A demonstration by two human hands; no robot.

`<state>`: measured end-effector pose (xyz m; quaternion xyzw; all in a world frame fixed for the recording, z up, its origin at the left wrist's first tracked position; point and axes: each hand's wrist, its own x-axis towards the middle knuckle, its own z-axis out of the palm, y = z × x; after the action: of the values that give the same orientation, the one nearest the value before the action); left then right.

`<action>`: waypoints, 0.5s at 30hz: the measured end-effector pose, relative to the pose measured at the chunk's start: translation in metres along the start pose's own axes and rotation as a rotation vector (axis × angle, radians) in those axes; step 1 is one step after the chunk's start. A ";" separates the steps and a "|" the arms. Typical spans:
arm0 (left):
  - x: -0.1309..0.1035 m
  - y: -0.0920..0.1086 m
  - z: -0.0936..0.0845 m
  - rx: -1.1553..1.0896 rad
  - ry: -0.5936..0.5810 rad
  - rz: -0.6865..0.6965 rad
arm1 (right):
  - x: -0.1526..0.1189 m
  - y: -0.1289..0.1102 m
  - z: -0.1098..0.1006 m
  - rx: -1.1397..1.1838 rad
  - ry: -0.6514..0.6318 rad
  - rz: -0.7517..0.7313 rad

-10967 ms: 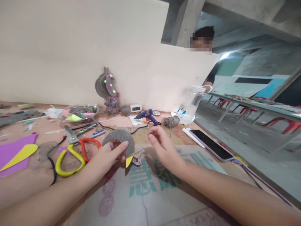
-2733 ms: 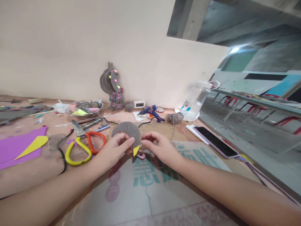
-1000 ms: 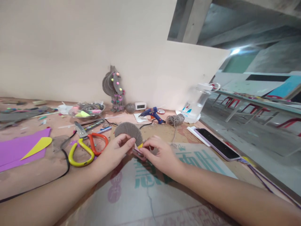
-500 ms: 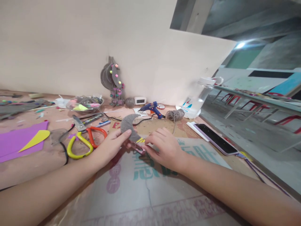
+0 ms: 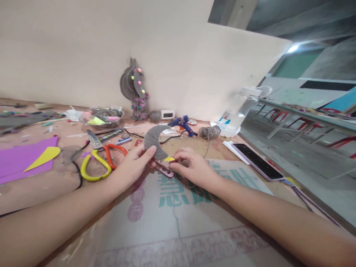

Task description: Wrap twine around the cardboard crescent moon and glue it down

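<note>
My left hand point(image 5: 140, 157) grips a flat crescent point(image 5: 153, 142) wound in grey yarn, thumb on its face and fingers behind. The crescent's lower tip point(image 5: 169, 158) is bare yellow. Below that tip, a small pink object with a long slot point(image 5: 164, 170) sticks out by the left fingers; its kind is unclear. At the yellow tip, the thumb and forefinger of my right hand point(image 5: 191, 165) are pinched together on the yarn, though the strand between them is mostly hidden. A loose grey strand loops beneath this hand, and a yarn bundle point(image 5: 209, 132) lies behind it.
Scissors with yellow and orange handles point(image 5: 97, 167) lie left, near purple sheets point(image 5: 25, 155) and a yellow cut-out point(image 5: 44, 157). Behind are a blue glue gun point(image 5: 183, 124), a small clock point(image 5: 167, 114) and a decorated grey hanging point(image 5: 133, 87). A bottle point(image 5: 237, 113) and phone point(image 5: 257, 162) are right.
My right hand has moved slightly at the tip, and the yarn lines seen across the yellow end no longer show. The crescent is tilted a little differently. The view has shifted slightly.
</note>
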<state>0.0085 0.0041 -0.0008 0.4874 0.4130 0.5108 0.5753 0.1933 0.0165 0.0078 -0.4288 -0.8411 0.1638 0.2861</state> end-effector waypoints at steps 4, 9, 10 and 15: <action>0.002 0.001 -0.002 0.061 0.069 0.028 | 0.000 0.004 -0.001 0.009 0.025 0.049; 0.005 -0.001 -0.004 0.001 0.097 0.007 | -0.006 0.001 -0.008 -0.058 0.180 -0.120; 0.005 -0.002 -0.004 -0.006 0.092 0.010 | -0.008 -0.002 -0.011 -0.093 0.127 -0.213; 0.005 -0.002 -0.002 -0.058 0.056 0.008 | -0.007 -0.018 -0.036 -0.278 -0.137 -0.510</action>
<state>0.0072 0.0096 -0.0029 0.4576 0.4120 0.5384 0.5753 0.2081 0.0016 0.0430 -0.2264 -0.9535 -0.0013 0.1991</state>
